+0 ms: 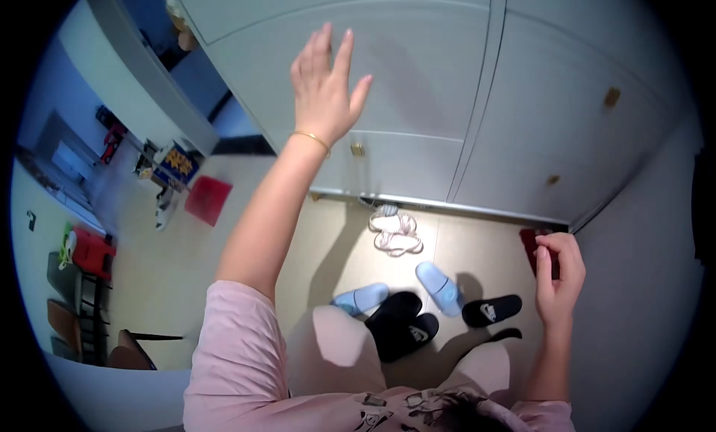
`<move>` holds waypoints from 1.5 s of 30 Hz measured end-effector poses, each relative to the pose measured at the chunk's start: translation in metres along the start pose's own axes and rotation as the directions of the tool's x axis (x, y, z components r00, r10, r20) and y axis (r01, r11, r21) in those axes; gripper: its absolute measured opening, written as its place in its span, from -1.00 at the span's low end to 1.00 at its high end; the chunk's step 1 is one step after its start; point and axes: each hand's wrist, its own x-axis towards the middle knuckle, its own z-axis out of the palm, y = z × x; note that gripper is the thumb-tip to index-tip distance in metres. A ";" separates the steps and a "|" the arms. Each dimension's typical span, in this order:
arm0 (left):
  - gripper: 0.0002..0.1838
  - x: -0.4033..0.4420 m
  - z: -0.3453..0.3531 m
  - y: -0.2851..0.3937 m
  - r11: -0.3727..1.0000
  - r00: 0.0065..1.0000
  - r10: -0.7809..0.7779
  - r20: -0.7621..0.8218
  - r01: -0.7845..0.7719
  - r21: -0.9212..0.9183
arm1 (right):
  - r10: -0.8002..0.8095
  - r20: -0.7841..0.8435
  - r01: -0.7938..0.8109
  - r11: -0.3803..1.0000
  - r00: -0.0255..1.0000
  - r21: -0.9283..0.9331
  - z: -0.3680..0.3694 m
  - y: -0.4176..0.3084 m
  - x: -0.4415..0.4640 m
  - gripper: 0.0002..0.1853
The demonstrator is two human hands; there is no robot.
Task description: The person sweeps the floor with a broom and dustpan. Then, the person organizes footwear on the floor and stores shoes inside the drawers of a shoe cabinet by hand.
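My left hand (324, 85) is raised in front of the pale cabinet (418, 67), fingers spread, with nothing in it. A thin gold bracelet (309, 137) circles that wrist. Whether the fingertips touch the cabinet door I cannot tell. Lower right, my right hand (561, 275) is beside the grey wall (634, 283), its fingers loosely curved and its thumb apart from them. Nothing shows in it. A small brass knob (358, 149) sits on the cabinet just right of my left wrist.
On the floor lie light sandals (397, 231), blue slippers (440, 289) and black slippers (492, 310), near my knees. A dark red mat (528, 246) is by the cabinet's right corner. Further left are a red item (208, 200) on the floor and brown chairs (130, 355).
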 end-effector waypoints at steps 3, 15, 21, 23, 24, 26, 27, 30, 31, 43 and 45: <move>-0.34 -0.026 0.017 0.014 1.000 0.997 -0.005 0.073 0.005 -0.001 | 0.021 0.041 -0.021 1.000 0.999 -0.019 0.002 0.011 -0.015 -0.92; -0.74 -0.322 0.107 0.160 0.820 0.281 -0.008 0.960 0.551 -0.155 | 0.477 0.175 -0.482 0.876 0.862 -0.014 -0.014 0.078 -0.094 -0.88; -0.78 -0.483 0.068 0.200 0.881 -0.331 0.177 0.927 0.473 0.001 | 0.686 0.186 -0.662 0.728 0.704 -0.180 -0.059 0.112 -0.153 -0.85; -0.79 -0.496 0.048 0.206 0.912 -0.351 0.149 0.925 0.411 0.009 | 0.740 0.187 -0.718 0.673 0.646 -0.180 -0.067 0.131 -0.182 -0.84; -0.80 -0.493 0.047 0.211 0.930 -0.606 0.130 0.785 0.349 0.115 | 0.801 0.235 -0.805 0.584 0.551 -0.103 -0.073 0.144 -0.200 -0.82; -0.79 -0.494 0.047 0.223 0.952 -0.890 0.086 0.447 0.206 0.227 | 0.851 0.273 -0.879 0.475 0.449 -0.033 -0.085 0.176 -0.247 -0.80; -0.78 -0.502 0.047 0.229 0.913 -0.926 0.092 0.365 0.225 0.340 | 0.893 0.317 -0.930 0.361 0.320 -0.077 -0.089 0.197 -0.279 -0.76; -0.73 -0.522 0.049 0.251 0.727 -0.954 0.110 0.280 0.269 0.632 | 0.940 0.338 -0.890 0.186 0.039 -0.416 -0.085 0.230 -0.351 -0.70; -0.78 -0.522 0.047 0.261 0.686 -0.954 0.088 0.286 0.266 0.677 | 0.940 0.341 -0.849 0.176 -0.006 -0.499 -0.086 0.231 -0.371 -0.70; -0.69 -0.536 -0.012 0.216 0.938 -0.091 -0.347 0.934 -0.059 0.342 | 0.908 0.350 -0.816 0.014 -0.232 -0.578 -0.094 0.212 -0.480 -0.68; -0.64 -0.532 -0.003 0.202 0.965 -0.245 -0.213 0.946 -0.205 0.165 | 0.909 0.348 -0.823 0.008 -0.231 -0.568 -0.092 0.212 -0.480 -0.67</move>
